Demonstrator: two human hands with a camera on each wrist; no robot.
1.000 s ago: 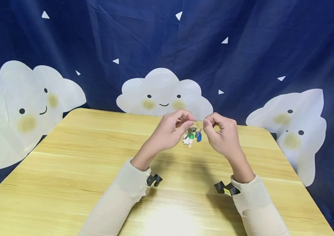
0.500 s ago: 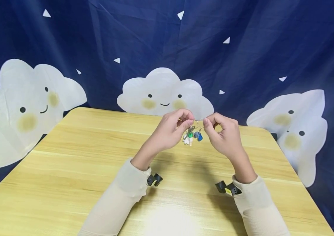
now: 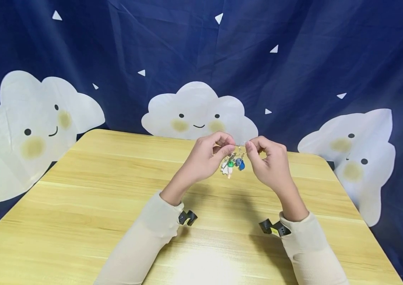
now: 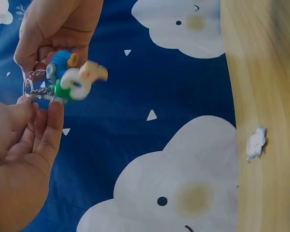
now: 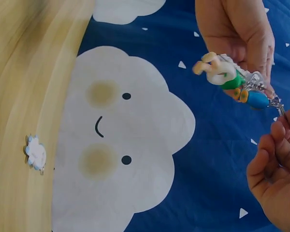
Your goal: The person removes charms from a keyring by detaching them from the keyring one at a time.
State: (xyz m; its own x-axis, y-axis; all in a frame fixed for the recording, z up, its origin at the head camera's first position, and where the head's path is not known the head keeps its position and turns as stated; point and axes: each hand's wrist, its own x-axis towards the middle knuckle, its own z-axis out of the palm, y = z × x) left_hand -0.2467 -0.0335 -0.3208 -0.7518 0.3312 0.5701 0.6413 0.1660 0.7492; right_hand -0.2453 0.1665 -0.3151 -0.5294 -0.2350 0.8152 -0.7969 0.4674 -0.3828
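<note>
Between the fingertips of both hands, over the far part of the table, is a metal key ring (image 4: 28,88). My left hand (image 3: 205,159) pinches its left side, and my right hand (image 3: 271,162) pinches the opposite side. Small charms hang from it on short chains. One is a green and white figure (image 5: 222,75) with peach-coloured ends; another is a blue charm (image 5: 257,99) with orange parts. A clear or silvery piece near the ring is too small to make out. On the table lies a white, scalloped charm (image 4: 256,143) with pale blue edges, apart from the ring.
The light wooden table (image 3: 80,198) has rounded far corners. Behind it hangs a dark blue curtain (image 3: 173,43) printed with white clouds and triangles. Black wrist cameras (image 3: 188,217) are worn at both cuffs.
The hanging charms swing and turn slightly, the blue one shifting a little. Both hands keep their grip on the ring and stay almost in place.
</note>
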